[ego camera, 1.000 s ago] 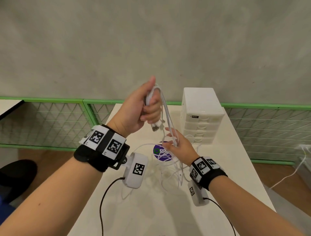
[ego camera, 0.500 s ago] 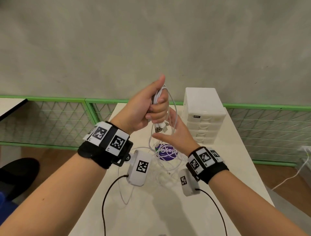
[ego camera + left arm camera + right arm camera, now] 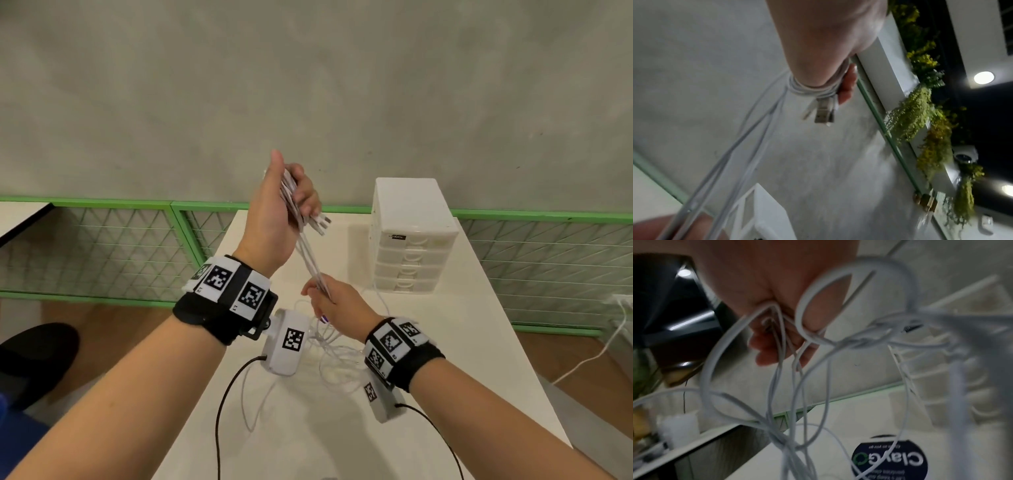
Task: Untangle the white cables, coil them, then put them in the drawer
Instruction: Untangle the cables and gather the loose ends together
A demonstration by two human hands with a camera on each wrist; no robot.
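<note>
Head view: my left hand (image 3: 277, 219) grips the white cables (image 3: 310, 260), plugs (image 3: 322, 224) protruding; right hand (image 3: 334, 301) pinches them lower, hiding the sticker (image 3: 890, 457). Loose loops on table (image 3: 445, 342); drawer unit (image 3: 412, 236) shut. Left hand has risen.

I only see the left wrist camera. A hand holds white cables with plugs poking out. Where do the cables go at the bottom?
Observer: They run down to the right hand, which pinches the white cables lower down.
Operator: Are they all neat?
Observer: No. Below that hand, tangled loops lie on the table.
Operator: Is a drawer open for them?
Observer: Not yet. The white drawer unit stands on the table with every drawer shut.
</note>
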